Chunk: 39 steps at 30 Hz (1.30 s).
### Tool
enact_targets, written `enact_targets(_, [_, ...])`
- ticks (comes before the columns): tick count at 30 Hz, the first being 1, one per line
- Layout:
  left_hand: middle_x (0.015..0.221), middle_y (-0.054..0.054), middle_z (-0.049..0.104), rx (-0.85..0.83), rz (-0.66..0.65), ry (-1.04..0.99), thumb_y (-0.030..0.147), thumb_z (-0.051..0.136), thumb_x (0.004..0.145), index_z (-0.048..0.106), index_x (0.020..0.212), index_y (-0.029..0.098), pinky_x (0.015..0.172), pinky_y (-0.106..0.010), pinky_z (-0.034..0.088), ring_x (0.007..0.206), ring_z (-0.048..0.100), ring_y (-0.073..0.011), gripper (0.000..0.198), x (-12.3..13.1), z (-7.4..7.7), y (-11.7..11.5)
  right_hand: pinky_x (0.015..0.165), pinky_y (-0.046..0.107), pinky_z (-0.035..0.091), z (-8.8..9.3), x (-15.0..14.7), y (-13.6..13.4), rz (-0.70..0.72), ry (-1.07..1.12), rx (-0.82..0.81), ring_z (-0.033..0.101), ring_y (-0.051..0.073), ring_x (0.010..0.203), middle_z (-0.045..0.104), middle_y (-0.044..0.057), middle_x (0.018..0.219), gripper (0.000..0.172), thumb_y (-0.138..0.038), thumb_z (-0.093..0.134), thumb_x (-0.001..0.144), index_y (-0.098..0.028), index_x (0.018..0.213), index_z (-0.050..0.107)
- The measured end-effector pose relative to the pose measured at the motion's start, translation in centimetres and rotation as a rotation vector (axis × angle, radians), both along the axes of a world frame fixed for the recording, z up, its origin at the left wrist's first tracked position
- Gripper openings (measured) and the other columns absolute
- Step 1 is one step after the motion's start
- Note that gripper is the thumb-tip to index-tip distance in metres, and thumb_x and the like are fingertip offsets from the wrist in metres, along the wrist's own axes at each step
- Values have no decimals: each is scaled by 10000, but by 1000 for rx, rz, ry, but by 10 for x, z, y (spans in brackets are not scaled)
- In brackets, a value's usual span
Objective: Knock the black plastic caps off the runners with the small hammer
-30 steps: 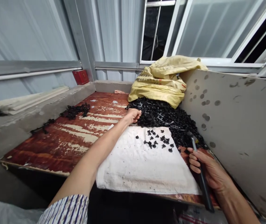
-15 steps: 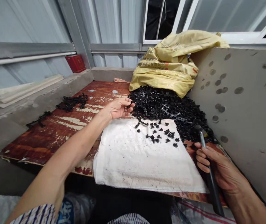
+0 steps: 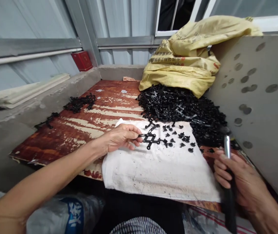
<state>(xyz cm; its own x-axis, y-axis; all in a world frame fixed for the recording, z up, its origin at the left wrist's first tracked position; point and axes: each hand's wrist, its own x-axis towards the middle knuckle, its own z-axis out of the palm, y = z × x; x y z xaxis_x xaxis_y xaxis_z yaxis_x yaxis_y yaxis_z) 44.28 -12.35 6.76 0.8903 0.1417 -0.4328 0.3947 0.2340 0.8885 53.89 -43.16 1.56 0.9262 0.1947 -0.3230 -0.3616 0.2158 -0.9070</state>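
Observation:
Between the thumb and fingers of my left hand (image 3: pixel 122 138) is one end of a black plastic lattice piece (image 3: pixel 151 139), a crisscross of short bars with round ends. It hovers over or rests on the white cloth (image 3: pixel 153 172); I cannot tell which. Just right of it, several small black plastic plugs (image 3: pixel 182 145) lie scattered on the cloth. My right hand (image 3: pixel 236 174) is wrapped round a tool with a black handle (image 3: pixel 229 198) and a shiny metal shaft (image 3: pixel 227 147). The tool's far end is blurred, so its kind is unclear.
A large heap of black plastic parts (image 3: pixel 180 110) spills from a yellow woven sack (image 3: pixel 180 70) at the back. More black parts (image 3: pixel 79 103) lie left on the worn red board (image 3: pixel 114 107). A pale panel (image 3: pixel 268 110) stands at the right, a red box (image 3: pixel 82 61) far left.
My left hand has come back from the heap's edge toward me, and the black lattice piece now shows in its fingers. My right hand still grips the tool, now held more upright.

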Motion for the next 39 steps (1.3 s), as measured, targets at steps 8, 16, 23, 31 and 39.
enact_targets(8, [772,-49,708,-58,-22,-65,199,738,729,620,855,114,566,-224,507,635,670,-124,192,-10,-11,-49,265,131,320,15,-50,56,305,-101,-41,386,42,391,578,-66,624,484,-545,800,618,-222,817,499])
enact_targets(16, [806,-78,724,-209,-167,37,322,834,628,661,856,123,614,-284,549,645,671,-150,349,-28,-21,-35,289,140,307,17,-50,78,393,-212,-111,360,54,343,463,-114,446,339,-435,716,742,-229,802,452])
enact_targets(23, [651,-20,634,-156,-216,0,439,843,591,657,718,113,430,-238,514,498,599,-115,397,-13,-29,-40,296,150,294,19,-52,95,573,-259,-145,352,48,343,459,-99,461,314,-451,702,763,-210,772,501])
enact_targets(31, [614,-18,612,-43,96,18,88,654,813,594,672,105,274,-161,340,381,560,-82,154,14,-20,-23,313,152,310,5,-47,82,392,-246,-150,365,53,368,486,-78,500,344,-524,647,804,-199,836,540])
enact_targets(39, [524,2,556,-2,213,75,17,614,820,557,606,106,264,-136,197,312,426,-24,239,40,-25,-17,291,142,327,-7,-48,72,292,-105,68,384,34,394,582,-43,698,321,-435,757,735,-210,782,534])
